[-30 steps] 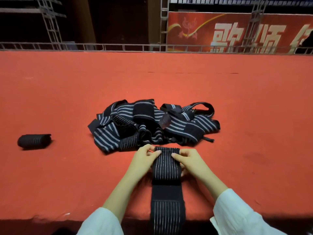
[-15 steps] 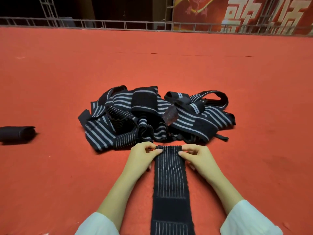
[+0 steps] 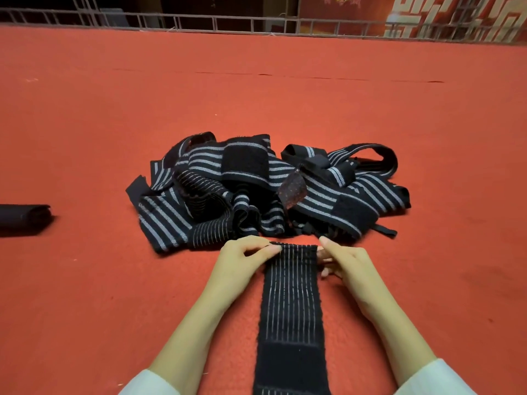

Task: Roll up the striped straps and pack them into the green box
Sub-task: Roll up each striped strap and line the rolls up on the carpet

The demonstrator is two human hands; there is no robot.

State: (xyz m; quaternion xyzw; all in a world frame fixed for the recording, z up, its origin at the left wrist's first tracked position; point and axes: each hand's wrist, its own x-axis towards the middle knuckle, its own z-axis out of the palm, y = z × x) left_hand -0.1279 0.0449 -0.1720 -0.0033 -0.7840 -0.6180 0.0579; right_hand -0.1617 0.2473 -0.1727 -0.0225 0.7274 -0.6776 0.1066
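A person's left hand (image 3: pixel 242 260) and right hand (image 3: pixel 349 266) pinch the far corners of a strap (image 3: pixel 288 303) lying flat on the red mat (image 3: pixel 114 280), its end just short of the tangled pile (image 3: pixel 256 192). Soft, light and stretchy, it probably rolls best from this end edge, kept taut so it won't skew. No box shows.

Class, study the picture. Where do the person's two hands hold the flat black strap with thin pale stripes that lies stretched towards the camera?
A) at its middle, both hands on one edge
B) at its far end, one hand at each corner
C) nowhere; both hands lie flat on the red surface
B: the left hand and right hand pinch the far corners of the flat black strap with thin pale stripes, beside the heap of striped straps.
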